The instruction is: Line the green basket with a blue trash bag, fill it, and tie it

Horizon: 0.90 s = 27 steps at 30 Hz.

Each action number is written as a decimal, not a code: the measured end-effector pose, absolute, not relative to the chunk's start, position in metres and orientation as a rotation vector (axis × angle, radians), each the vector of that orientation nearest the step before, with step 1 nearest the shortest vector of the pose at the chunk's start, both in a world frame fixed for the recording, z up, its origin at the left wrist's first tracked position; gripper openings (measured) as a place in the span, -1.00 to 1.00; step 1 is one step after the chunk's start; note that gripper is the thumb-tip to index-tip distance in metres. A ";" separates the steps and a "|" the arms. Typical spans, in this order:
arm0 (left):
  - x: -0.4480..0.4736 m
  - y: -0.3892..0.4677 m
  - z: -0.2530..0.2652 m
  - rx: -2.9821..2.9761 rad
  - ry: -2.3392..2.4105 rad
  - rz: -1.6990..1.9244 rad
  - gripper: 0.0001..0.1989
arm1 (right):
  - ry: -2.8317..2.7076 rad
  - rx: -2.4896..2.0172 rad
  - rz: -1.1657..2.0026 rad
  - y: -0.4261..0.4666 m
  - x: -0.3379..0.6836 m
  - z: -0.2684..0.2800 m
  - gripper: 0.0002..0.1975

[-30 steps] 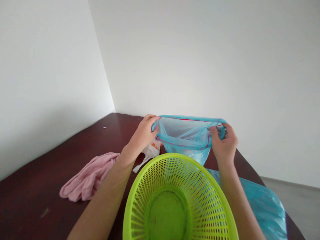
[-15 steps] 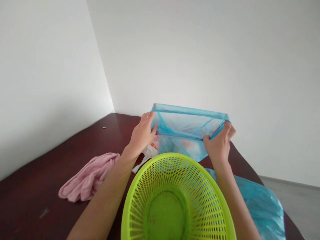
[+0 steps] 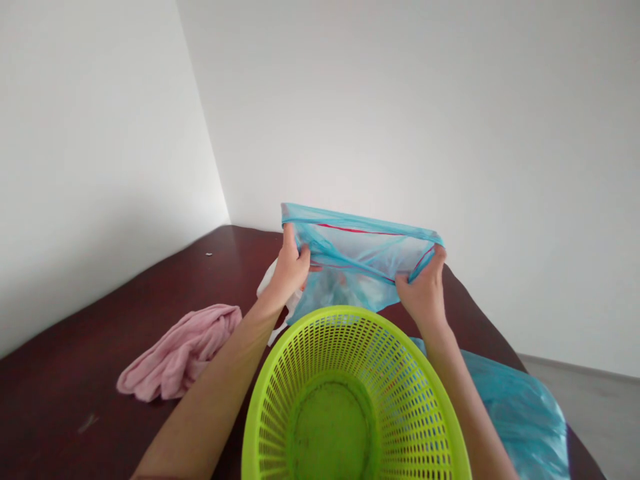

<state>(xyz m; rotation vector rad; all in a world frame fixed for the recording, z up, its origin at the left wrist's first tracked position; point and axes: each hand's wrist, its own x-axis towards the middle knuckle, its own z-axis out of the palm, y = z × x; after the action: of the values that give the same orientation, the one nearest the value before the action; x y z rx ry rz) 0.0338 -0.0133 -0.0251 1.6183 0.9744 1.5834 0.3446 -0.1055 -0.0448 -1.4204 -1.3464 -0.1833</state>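
A thin blue plastic bag [image 3: 350, 257] with a red line along its mouth is stretched between my two hands, its rim folded outward. My left hand [image 3: 293, 263] grips the bag's left edge. On the right edge, my right hand [image 3: 425, 283] pinches the folded rim with the thumb inside. Between my forearms stands a lime green plastic basket [image 3: 330, 420] with slotted sides and nothing inside. The lower part of the bag is hidden behind the basket's far rim.
A crumpled pink cloth [image 3: 180, 353] lies to the left on the dark red table [image 3: 65, 387]. Another blue plastic bag [image 3: 520, 407] rests at the right edge, partly under my right arm. Behind my left hand is a white plastic bag [image 3: 267, 277]. White walls [image 3: 400, 100] rise behind the table.
Both hands have shifted a little to the left with the blue bag. More of the red line at its mouth shows. The basket and pink cloth stay in place.
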 end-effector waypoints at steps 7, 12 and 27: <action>0.031 -0.013 -0.015 1.050 0.733 1.307 -0.61 | -1.353 -1.409 -0.074 -0.098 0.343 -0.055 0.15; 0.020 -0.020 -0.007 1.176 0.697 1.301 -0.40 | -1.401 -1.389 -0.132 -0.101 0.339 -0.052 0.26; 0.033 -0.001 -0.040 1.717 0.566 1.479 0.22 | -1.518 -1.112 -0.533 -0.120 0.325 -0.033 0.38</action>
<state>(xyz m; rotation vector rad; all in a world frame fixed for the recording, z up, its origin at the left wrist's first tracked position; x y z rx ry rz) 0.0331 -0.0013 -0.0404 1.7173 0.5665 1.4786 0.3248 -0.1197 -0.0334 -1.1123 -1.5183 -0.5332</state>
